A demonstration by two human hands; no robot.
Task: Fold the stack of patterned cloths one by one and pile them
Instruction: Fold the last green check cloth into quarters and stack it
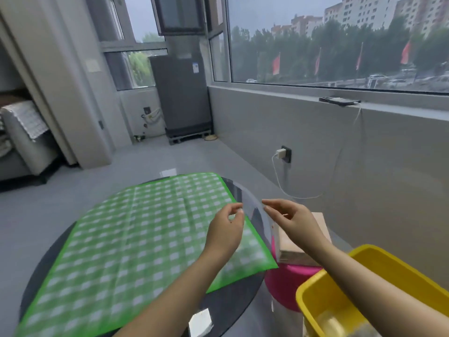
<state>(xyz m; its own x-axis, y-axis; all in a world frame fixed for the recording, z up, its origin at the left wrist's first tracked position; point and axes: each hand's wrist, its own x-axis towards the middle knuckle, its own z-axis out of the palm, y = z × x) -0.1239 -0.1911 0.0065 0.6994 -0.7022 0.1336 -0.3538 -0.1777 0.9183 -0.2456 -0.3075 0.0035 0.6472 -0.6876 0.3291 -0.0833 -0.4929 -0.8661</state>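
Note:
A green and white checked cloth (136,239) lies spread flat over a round dark glass table (233,302). Above the cloth's right edge, my left hand (226,232) and my right hand (291,220) are raised close together. Each pinches the edge of a thin see-through plastic sheet (255,207) between thumb and fingertips. The sheet curves down between the hands toward the table's right rim. Neither hand touches the cloth. No other patterned cloths are in view.
A yellow plastic tub (359,288) stands at the lower right, beside a pink stool (286,283) carrying a cardboard box (296,249). A small white object (200,322) lies on the table's near edge. A grey wall with a charger and cable (281,152) runs along the right.

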